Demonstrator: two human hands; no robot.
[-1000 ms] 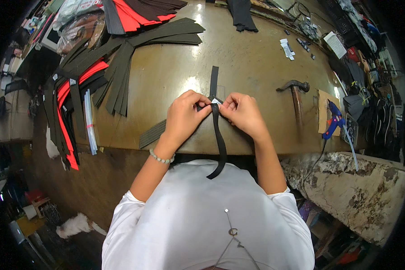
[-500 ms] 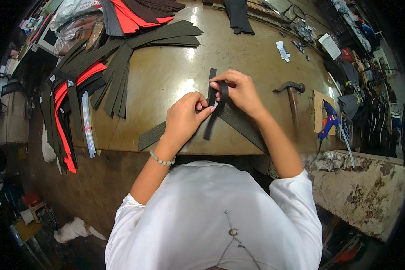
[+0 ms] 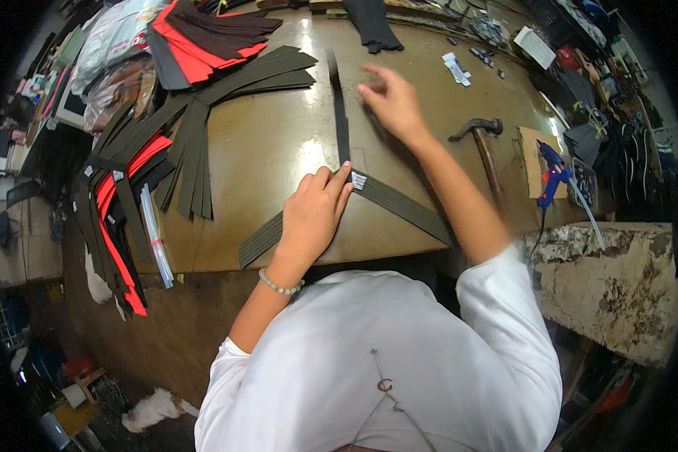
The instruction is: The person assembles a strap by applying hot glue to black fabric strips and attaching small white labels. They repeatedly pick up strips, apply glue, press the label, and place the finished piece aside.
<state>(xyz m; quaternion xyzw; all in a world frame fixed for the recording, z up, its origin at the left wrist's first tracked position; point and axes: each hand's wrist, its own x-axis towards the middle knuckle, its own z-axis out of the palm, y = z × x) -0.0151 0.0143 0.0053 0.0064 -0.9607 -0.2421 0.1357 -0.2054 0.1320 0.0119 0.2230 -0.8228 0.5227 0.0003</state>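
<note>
My left hand (image 3: 313,207) presses its fingers together on the lower end of a long black strip (image 3: 340,124), against the bend of a bundle of dark olive strips (image 3: 403,207). The bundle's two ends slant down left and right toward the table's near edge. A small white label (image 3: 358,181) shows at the bend, beside my left fingertips. From there the black strip stretches away from me; its far end is blurred. My right hand (image 3: 395,105) is just right of that strip, fingers apart, with nothing in it.
A hammer (image 3: 484,151) lies at right, with a blue glue gun (image 3: 553,175) on cardboard beyond it. Fanned olive strips (image 3: 256,71) and red strips (image 3: 184,45) lie at left, near pale glue sticks (image 3: 156,237). More dark strips (image 3: 373,26) rest at the far edge.
My right hand has let go of the looped black strip and moved up and away. The strip now lies extended, uncovering the white label. My left hand has flattened onto the bundle's bend.
</note>
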